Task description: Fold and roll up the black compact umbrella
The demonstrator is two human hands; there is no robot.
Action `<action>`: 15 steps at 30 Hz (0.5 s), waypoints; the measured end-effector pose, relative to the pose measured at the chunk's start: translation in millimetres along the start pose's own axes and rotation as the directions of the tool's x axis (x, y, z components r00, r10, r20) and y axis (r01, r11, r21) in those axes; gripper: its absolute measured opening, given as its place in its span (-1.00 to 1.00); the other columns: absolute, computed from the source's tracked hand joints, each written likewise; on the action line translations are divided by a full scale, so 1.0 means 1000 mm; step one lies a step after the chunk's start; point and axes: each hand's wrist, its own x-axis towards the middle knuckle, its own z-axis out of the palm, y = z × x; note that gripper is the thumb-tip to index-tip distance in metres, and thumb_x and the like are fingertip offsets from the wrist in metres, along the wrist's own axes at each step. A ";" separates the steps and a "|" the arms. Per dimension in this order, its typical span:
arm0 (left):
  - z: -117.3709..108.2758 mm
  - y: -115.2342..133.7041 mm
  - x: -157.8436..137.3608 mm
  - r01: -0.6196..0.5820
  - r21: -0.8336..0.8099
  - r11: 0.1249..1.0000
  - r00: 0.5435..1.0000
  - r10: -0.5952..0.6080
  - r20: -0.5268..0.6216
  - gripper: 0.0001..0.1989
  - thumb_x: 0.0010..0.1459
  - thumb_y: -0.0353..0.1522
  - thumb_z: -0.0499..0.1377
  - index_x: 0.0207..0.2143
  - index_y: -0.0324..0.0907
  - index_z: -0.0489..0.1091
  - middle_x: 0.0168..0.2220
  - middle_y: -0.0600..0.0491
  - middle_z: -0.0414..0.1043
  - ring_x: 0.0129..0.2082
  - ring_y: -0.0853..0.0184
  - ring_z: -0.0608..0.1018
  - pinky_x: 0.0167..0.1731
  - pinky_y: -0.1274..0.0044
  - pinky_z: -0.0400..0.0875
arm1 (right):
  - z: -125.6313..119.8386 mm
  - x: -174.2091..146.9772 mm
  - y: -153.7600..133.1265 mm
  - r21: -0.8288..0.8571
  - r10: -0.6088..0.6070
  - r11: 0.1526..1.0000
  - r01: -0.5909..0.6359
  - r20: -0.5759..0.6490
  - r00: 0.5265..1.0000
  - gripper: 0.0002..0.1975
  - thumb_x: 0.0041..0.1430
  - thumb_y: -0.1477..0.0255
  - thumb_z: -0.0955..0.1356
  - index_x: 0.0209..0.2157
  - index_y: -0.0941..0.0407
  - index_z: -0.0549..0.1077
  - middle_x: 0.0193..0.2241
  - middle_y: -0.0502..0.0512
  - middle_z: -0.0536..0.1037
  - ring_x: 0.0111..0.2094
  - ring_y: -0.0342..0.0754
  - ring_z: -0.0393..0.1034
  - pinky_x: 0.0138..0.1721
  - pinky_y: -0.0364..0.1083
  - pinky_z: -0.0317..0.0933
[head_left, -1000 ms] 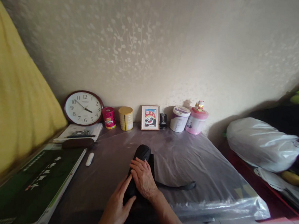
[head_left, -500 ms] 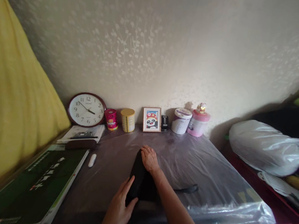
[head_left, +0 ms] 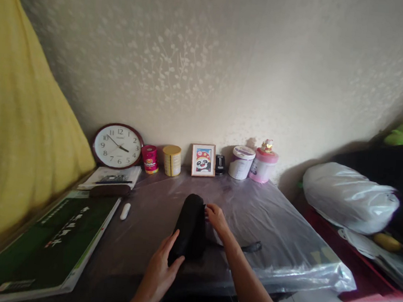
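Note:
A thick black roll of fabric-like material (head_left: 187, 226) lies on the plastic-covered table, its far end rounded and a loose flap hanging along its right side. My left hand (head_left: 163, 262) grips its near left end, thumb and fingers on either side. At the far right edge of the roll, my right hand (head_left: 215, 217) pinches the flap with bent fingers. A dark strap (head_left: 252, 246) trails across the table to the right, passing behind my right forearm. Where the strap begins is hidden.
Against the wall stand a round clock (head_left: 118, 146), a pink can (head_left: 149, 159), a yellow can (head_left: 171, 160), a framed panda picture (head_left: 204, 161) and two tubs. Left lie a green book (head_left: 44, 240), a dark case (head_left: 110, 190) and a small white object (head_left: 125, 211). A white plastic bag (head_left: 350, 196) sits right.
My right hand has come off the top of the black roll and moved right to its flap edge. The roll's far end now shows. My left hand stays nearly in place.

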 end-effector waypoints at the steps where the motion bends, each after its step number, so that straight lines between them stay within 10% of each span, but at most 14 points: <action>1: 0.000 -0.001 0.000 0.000 0.000 1.000 1.000 0.000 -0.005 -0.44 0.04 -0.36 0.06 0.15 -0.10 0.10 0.14 -0.03 0.23 0.13 0.24 0.31 0.13 0.26 0.19 | 0.001 -0.002 -0.003 0.037 0.018 0.999 -0.019 0.026 1.000 -0.78 0.11 0.48 0.20 -0.27 0.15 0.44 -0.39 0.07 0.52 -0.37 -0.09 0.44 -0.37 -0.13 0.32; 15: -0.001 0.000 0.001 0.008 -0.016 1.000 1.000 -0.008 0.002 -0.44 0.05 -0.33 0.05 0.15 -0.12 0.09 0.15 -0.03 0.22 0.15 0.25 0.29 0.14 0.28 0.17 | 0.017 -0.011 -0.007 0.159 0.161 0.968 -0.192 0.191 0.968 -0.77 0.04 0.53 0.20 -0.27 0.08 0.39 -0.52 -0.04 0.44 -0.57 -0.19 0.38 -0.49 -0.11 0.35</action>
